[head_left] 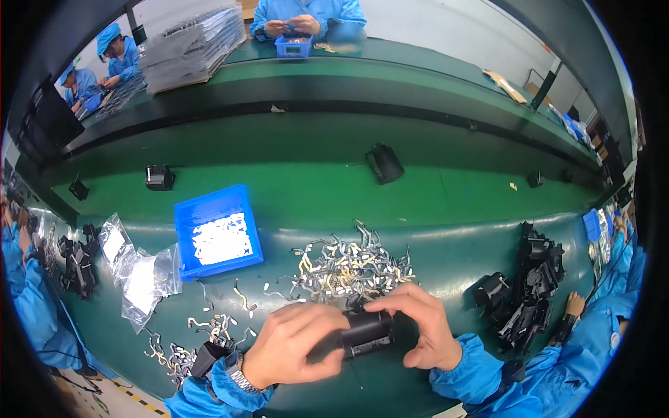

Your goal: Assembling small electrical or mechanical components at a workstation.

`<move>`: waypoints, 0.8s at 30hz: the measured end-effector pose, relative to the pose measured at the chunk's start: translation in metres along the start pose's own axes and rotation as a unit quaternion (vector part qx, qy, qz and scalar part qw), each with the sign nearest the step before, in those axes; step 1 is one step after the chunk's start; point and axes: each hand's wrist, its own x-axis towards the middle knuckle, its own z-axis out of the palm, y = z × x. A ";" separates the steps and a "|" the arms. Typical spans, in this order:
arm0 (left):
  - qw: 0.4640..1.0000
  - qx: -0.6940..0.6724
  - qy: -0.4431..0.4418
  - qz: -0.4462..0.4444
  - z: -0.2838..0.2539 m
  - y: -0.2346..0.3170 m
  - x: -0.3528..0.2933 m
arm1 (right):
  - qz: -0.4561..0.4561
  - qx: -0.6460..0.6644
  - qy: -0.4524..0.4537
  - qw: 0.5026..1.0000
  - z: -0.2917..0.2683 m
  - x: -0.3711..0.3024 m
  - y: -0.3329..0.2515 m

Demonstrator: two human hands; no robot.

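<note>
My left hand (296,341) is closed on the left end of a black plastic housing (369,333), thumb below and fingers above. The housing lies low over the green bench in front of me. My right hand (426,326) is at its right side, thumb and fingers spread apart. Its index fingertip reaches the housing's upper edge; whether it presses there I cannot tell. Just beyond the housing is a heap of short wire leads (355,265) with small connectors. Another black part (208,359) sits beside my left wrist, partly hidden by it, near more loose leads (180,362).
A blue bin (182,244) of small white parts stands at left, beside clear plastic bags (148,279). Black housings (533,285) are piled at right. Beyond, a green conveyor belt (279,174) carries spaced black parts (385,164). Co-workers in blue sit on both sides and opposite.
</note>
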 end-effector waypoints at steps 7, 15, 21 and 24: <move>0.978 0.077 -0.183 0.067 -0.003 0.009 0.002 | 0.002 -0.043 0.170 0.985 -0.002 0.000 -0.004; 0.979 0.081 -0.175 0.067 -0.004 0.009 0.000 | 0.020 -0.256 0.089 0.962 0.002 0.010 0.002; 0.980 0.085 -0.167 0.074 0.001 0.009 -0.002 | 0.019 -0.340 0.078 0.937 0.011 0.015 -0.002; 0.980 0.084 -0.167 0.070 0.001 0.009 -0.004 | 0.029 -0.350 0.069 0.934 0.013 0.014 0.002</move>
